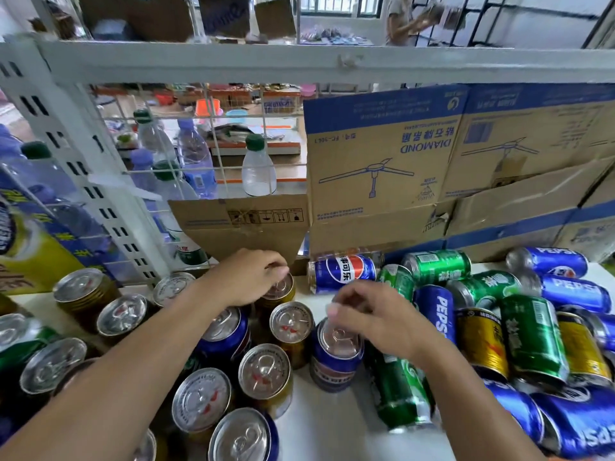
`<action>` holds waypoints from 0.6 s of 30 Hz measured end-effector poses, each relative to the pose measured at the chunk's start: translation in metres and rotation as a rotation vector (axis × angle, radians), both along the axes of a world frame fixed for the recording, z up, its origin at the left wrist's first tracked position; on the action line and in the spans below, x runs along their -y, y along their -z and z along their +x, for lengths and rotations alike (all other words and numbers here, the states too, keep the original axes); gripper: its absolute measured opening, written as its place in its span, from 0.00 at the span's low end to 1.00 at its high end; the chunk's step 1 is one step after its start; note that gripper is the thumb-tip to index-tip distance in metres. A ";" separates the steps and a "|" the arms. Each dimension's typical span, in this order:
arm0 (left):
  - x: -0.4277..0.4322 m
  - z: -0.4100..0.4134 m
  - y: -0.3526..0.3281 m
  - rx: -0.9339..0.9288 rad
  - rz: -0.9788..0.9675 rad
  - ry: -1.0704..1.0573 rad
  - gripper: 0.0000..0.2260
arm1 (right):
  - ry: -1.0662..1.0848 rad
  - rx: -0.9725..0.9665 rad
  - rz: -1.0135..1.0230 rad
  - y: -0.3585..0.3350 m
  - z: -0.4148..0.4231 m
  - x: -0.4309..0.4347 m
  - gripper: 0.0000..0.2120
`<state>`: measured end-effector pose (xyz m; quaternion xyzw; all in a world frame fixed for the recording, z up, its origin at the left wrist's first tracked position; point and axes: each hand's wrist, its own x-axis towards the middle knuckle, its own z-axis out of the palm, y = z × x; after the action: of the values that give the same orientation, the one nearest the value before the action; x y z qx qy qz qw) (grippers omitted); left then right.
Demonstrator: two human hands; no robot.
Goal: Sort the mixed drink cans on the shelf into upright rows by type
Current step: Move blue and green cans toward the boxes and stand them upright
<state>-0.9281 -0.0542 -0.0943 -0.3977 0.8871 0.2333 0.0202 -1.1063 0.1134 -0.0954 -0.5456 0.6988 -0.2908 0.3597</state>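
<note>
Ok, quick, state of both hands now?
Left hand: holding an upright gold can by its top.
Right hand: holding an upright blue can by its top.

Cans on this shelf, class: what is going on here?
A person is sorting drink cans. The left hand grips the top of an upright gold can at the back; the right hand holds an upright blue Pepsi can by its rim. More upright cans stand on the left of the shelf; a heap of lying cans fills the right.

Head camera looks forward and down, close over the shelf (332, 424)
</note>
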 end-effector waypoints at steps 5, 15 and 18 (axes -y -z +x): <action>-0.007 0.001 -0.005 0.114 0.060 0.012 0.30 | 0.150 -0.509 -0.062 0.010 -0.032 0.040 0.17; -0.011 -0.001 -0.006 0.017 0.047 -0.059 0.33 | -0.020 -0.862 0.232 0.032 -0.034 0.081 0.35; -0.009 0.000 -0.004 0.009 0.070 -0.070 0.36 | -0.026 -0.877 0.235 0.029 -0.032 0.082 0.33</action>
<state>-0.9286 -0.0455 -0.0900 -0.4286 0.8639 0.2629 0.0297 -1.1387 0.0310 -0.1249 -0.5816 0.8064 0.0536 0.0926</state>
